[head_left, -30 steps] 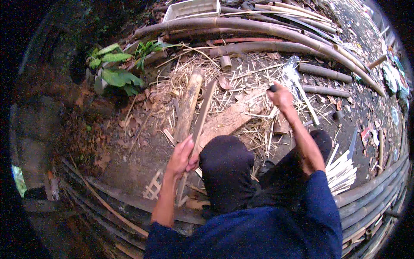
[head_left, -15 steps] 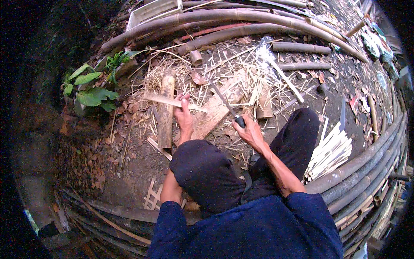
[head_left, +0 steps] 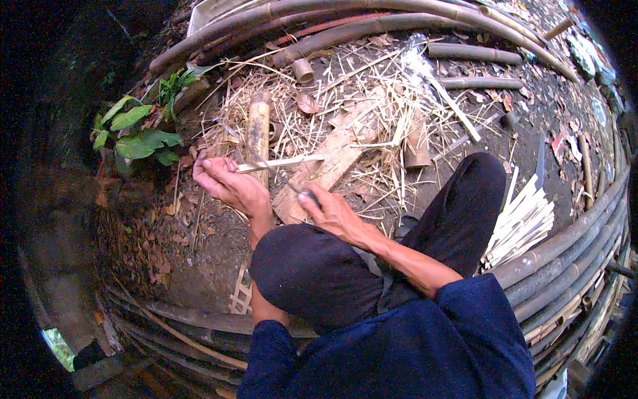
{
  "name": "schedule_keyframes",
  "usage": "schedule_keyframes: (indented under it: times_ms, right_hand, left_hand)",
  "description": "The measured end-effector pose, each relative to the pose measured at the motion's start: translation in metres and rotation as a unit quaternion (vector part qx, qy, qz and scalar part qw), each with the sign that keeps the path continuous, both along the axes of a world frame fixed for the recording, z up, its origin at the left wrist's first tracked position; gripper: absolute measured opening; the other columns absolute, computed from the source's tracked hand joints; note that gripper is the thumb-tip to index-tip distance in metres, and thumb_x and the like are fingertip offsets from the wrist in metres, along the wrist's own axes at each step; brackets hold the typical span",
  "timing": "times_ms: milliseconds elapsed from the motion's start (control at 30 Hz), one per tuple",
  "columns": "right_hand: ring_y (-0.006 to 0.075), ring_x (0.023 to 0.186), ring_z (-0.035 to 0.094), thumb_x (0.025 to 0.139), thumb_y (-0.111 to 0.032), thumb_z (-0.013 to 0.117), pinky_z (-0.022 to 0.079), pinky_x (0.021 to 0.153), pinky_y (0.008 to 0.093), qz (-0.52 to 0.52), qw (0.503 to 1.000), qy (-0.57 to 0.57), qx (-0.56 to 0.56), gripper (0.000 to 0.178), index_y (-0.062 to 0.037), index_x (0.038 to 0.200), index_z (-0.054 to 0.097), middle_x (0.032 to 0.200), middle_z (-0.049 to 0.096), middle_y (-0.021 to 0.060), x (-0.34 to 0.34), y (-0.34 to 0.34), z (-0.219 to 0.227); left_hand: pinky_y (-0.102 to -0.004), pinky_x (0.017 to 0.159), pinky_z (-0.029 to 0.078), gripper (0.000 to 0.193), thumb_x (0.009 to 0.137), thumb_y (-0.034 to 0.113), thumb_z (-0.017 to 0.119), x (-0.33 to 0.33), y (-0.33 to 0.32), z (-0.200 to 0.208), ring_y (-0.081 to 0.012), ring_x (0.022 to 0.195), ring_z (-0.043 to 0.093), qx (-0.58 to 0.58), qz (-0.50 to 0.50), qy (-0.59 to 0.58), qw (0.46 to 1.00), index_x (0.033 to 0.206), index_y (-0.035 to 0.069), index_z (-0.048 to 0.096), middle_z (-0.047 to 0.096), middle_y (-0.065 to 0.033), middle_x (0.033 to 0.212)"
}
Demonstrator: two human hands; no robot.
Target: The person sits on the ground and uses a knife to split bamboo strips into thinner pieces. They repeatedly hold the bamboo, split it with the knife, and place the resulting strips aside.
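Left hand (head_left: 229, 185) closed around near end of a thin pale bamboo strip (head_left: 282, 161); strip runs level to the right, far end free above the straw litter (head_left: 345, 86). Right hand (head_left: 329, 211) clenched on a dark-handled tool (head_left: 307, 197), blade hidden. The hands are apart, just above the raised left knee (head_left: 312, 272).

Flat wooden board (head_left: 332, 163) on ground just beyond both hands; short bamboo log (head_left: 258, 130) upright-lying left of it. Stack of split pale strips (head_left: 522, 223) at right, beside right leg. Long bamboo poles (head_left: 372, 23) bound the far edge, more poles (head_left: 571, 246) the right edge. Bare dirt (head_left: 199, 246) open at near left.
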State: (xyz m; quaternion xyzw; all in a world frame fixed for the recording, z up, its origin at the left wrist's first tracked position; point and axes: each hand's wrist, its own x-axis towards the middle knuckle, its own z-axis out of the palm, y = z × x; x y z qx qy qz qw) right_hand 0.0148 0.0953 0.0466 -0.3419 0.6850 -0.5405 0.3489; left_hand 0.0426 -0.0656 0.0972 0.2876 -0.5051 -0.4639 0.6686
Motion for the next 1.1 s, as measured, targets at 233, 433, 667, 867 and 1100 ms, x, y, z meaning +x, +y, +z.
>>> schedule_keyframes:
  times_ms: [233, 433, 667, 867, 1100]
  right_hand:
    - [0.0462, 0.067, 0.06, 0.092, -0.033, 0.055, 0.046, 0.06, 0.05, -0.1, 0.98, 0.17, -0.02, 0.029, -0.0055, 0.103, 0.053, 0.07, 0.061, 0.0215, 0.007, -0.018, -0.066]
    - [0.0437, 0.071, 0.061, 0.094, -0.038, 0.052, 0.047, 0.063, 0.0473, -0.086, 0.99, 0.008, 0.112, 0.035, -0.0036, 0.102, 0.054, 0.076, 0.062, 0.0262, -0.02, -0.004, -0.107]
    - [0.0425, 0.081, 0.062, 0.094, -0.043, 0.048, 0.046, 0.068, 0.0468, -0.066, 0.974, 0.098, 0.195, 0.041, -0.0023, 0.1, 0.055, 0.082, 0.063, 0.0264, -0.042, -0.005, -0.125]
    - [0.0415, 0.081, 0.062, 0.093, -0.041, 0.051, 0.048, 0.071, 0.0464, -0.065, 0.994, 0.058, 0.067, 0.04, -0.0025, 0.099, 0.058, 0.081, 0.063, 0.0247, -0.005, -0.013, -0.09]
    - [0.0424, 0.085, 0.063, 0.095, -0.044, 0.045, 0.049, 0.075, 0.0471, -0.094, 0.966, 0.085, 0.225, 0.047, -0.0002, 0.107, 0.056, 0.085, 0.065, 0.0249, -0.043, 0.007, -0.175]
  left_hand:
    - [-0.0262, 0.06, 0.034, 0.022, 0.099, 0.022, 0.042, -0.005, 0.011, -0.006, -0.0107, 0.065, 0.036, -0.009, 0.037, -0.058, 0.998, 0.11, 0.003, 0.041, 0.037, -0.0008, 0.072]
    - [-0.0258, 0.06, 0.034, 0.023, 0.099, 0.021, 0.041, -0.011, 0.018, -0.007, -0.0116, 0.065, 0.037, -0.034, 0.063, -0.091, 0.993, 0.114, 0.004, 0.04, 0.039, -0.0014, 0.073]
    - [-0.0258, 0.06, 0.034, 0.027, 0.1, 0.023, 0.04, -0.023, 0.032, 0.0, -0.012, 0.066, 0.038, -0.041, 0.064, -0.08, 0.994, 0.116, 0.001, 0.039, 0.039, -0.0015, 0.072]
    - [-0.0256, 0.06, 0.036, 0.028, 0.1, 0.023, 0.039, 0.0, 0.021, -0.015, -0.0123, 0.066, 0.039, -0.07, 0.08, -0.102, 0.989, 0.117, 0.001, 0.038, 0.04, -0.0022, 0.071]
    - [-0.0252, 0.058, 0.034, 0.028, 0.099, 0.022, 0.041, -0.002, 0.003, -0.009, -0.0108, 0.062, 0.037, -0.046, 0.03, -0.062, 0.997, 0.116, 0.0, 0.04, 0.038, -0.0013, 0.068]
